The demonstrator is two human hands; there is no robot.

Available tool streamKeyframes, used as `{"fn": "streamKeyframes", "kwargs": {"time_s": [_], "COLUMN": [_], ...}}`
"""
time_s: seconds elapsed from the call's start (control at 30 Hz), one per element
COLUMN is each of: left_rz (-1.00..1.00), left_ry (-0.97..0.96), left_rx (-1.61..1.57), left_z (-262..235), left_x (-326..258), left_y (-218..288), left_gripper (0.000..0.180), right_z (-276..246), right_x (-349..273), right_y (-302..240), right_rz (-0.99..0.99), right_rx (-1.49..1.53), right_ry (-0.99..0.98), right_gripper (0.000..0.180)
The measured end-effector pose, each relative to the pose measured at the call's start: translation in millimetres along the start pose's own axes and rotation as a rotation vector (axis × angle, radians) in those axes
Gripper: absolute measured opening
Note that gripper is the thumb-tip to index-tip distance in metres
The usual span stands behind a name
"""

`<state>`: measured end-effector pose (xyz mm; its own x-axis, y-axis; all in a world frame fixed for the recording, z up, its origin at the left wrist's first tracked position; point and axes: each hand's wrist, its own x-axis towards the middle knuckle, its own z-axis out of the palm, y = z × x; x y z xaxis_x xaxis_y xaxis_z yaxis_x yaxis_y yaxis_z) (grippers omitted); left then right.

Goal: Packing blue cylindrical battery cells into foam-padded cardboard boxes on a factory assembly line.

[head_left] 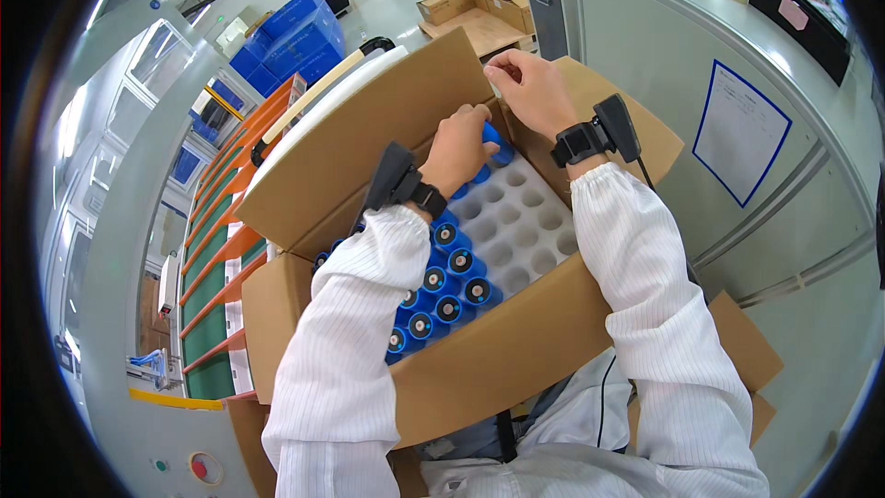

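Left hand grasping a blue cylinder over the white tray; right hand pinching the cardboard box flap.

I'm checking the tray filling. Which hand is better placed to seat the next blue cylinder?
Probably the left hand: it already grips a blue cylinder over the white tray's empty sockets. The right hand is up at the cardboard box's far flap, holding no cylinder.

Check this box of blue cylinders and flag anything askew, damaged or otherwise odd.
Nothing stands out. The blue cylinders stand upright in the white tray, whose empty sockets look intact. The left hand grips one cylinder at the far end; the right hand rests on the cardboard box flap.
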<state>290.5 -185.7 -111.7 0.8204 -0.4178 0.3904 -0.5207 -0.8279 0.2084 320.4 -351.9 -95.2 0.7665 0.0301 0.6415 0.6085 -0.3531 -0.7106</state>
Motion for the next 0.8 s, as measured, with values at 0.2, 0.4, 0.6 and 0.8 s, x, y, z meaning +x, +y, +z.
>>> {"fn": "streamKeyframes", "kwargs": {"time_s": [0.2,0.4,0.6,0.8], "left_rz": [-0.012,0.123,0.081,-0.103], "left_ry": [-0.212,0.016,0.124,-0.009], "left_rx": [0.029,0.457,0.326,0.042], "left_z": [7.0,64.9,23.5,-54.8], "left_x": [32.8,23.9,-9.1,-68.4], "left_y": [-26.4,-19.3,-1.7,-9.0], "left_gripper": [0.040,0.016,0.031,0.038], "right_z": [2.4,11.0,-2.1,3.3], "right_x": [4.3,0.9,7.2,5.2], "right_y": [1.5,-10.2,-4.8,13.3], "right_rz": [0.029,0.025,0.078,0.004], "right_rx": [0.053,0.018,0.056,0.022], "right_ry": [-0.041,-0.072,-0.137,-0.286], "right_gripper": [0.025,0.029,0.026,0.027]}}
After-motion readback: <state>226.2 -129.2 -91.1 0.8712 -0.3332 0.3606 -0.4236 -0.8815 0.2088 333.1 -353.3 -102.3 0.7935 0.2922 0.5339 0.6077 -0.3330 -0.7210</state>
